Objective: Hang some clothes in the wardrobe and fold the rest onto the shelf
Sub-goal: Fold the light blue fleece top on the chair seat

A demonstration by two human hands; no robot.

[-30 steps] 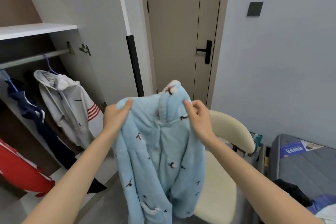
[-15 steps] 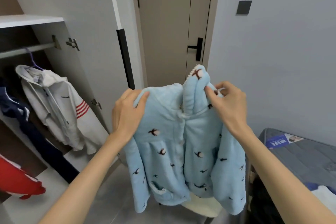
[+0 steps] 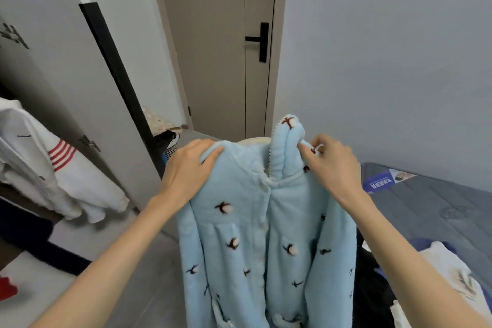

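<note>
While holding the robe [image 3: 266, 221] up by its shoulders, keep both grips level to let the buttoned front hang flat and straight.

Left hand [image 3: 186, 170]: fingers curled over the top of one shoulder, gripping the fleece. Right hand [image 3: 332, 165]: fingertips pinching the other shoulder just beside the hood [image 3: 287, 146]. Better, probably, to slide that pinch outward toward the sleeve seam, matching the left and easing the bunching by the hood. Take a fuller grip too, since thick fleece looks heavy enough to slip from fingertips alone.

Robe itself: lifted in front of the chair [image 3: 253, 140], front facing the camera, sleeves dangling at either side, hem out of view below. Hold high enough to spare the hem from dragging.

Judging by its bulk, better hung than folded. No hanger in either hand, though, so look for one in the wardrobe at the left, near the white jacket [image 3: 53, 168]. Otherwise turn right, lay the robe face down on the bed [image 3: 439, 216], smooth it, then fold the sleeves inward before doubling the length.
</note>
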